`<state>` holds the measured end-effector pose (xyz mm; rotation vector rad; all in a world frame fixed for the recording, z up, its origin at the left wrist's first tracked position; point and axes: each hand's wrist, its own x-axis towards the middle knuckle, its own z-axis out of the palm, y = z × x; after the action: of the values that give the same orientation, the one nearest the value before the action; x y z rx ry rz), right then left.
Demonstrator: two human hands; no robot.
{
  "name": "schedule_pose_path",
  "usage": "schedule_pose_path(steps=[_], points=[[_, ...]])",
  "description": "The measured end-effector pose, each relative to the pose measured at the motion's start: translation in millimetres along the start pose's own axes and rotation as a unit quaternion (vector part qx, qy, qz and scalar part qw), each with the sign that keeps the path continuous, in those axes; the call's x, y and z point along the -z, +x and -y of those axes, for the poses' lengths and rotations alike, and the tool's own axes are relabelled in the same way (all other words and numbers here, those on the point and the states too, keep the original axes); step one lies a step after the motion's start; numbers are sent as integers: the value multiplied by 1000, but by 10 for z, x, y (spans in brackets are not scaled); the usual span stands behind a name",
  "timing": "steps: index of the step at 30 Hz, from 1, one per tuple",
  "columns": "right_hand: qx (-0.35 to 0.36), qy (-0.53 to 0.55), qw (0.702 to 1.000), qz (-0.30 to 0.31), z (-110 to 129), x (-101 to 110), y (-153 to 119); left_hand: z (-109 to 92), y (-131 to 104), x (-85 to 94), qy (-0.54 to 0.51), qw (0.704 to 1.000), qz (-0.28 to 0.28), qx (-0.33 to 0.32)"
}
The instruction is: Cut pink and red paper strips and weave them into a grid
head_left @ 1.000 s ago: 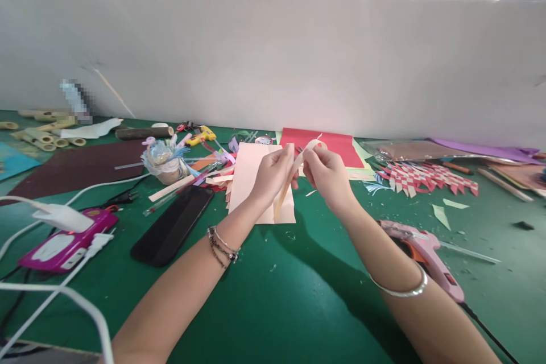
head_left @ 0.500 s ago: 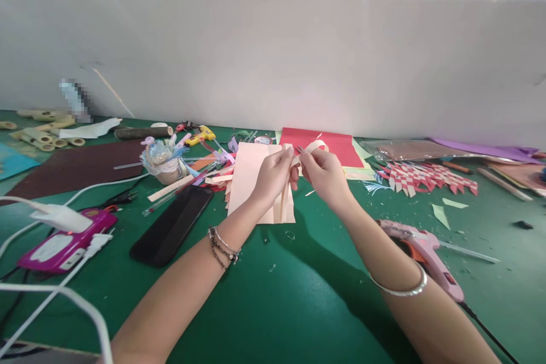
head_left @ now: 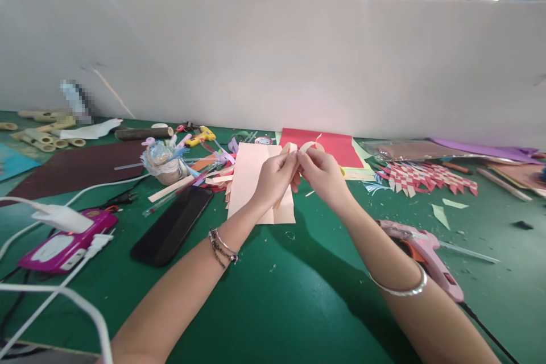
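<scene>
Fingers of the left hand [head_left: 277, 175] and right hand [head_left: 326, 172] pinch a curled pale paper strip [head_left: 312, 146] between them, above a green table [head_left: 273, 307]. Foreground: pink glue gun [head_left: 439, 266], right; black phone [head_left: 173, 227], left. Middle: creased pale-pink sheet [head_left: 249, 173], partly hidden by the left hand. Beyond it: red sheet [head_left: 336, 141], lying before a whitish partition [head_left: 273, 57].

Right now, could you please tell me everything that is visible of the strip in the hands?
The strip is narrow, pale and paper-like. The left hand and the right hand pinch it, close together. It arches above both, and a length shows below the left hand, over the sheet. The hands hide the part between, so I cannot tell whether it is one piece.
</scene>
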<state>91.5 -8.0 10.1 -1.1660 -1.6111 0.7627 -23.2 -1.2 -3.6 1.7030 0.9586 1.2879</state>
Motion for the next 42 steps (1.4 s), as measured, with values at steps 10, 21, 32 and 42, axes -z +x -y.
schedule_pose_path(steps=[10, 21, 32, 42], points=[[7, 70, 997, -27, 32, -32, -16, -24, 19, -21, -85, 993, -17, 77], [11, -37, 999, -9, -6, -2, 10, 4, -18, -3, 62, 998, -10, -19], [-2, 26, 998, -61, 29, -13, -15, 5, 22, 1, -50, 998, -8, 44], [1, -35, 999, -7, -1, 14, 22, 8, 2, 13, 36, 999, -30, -27]])
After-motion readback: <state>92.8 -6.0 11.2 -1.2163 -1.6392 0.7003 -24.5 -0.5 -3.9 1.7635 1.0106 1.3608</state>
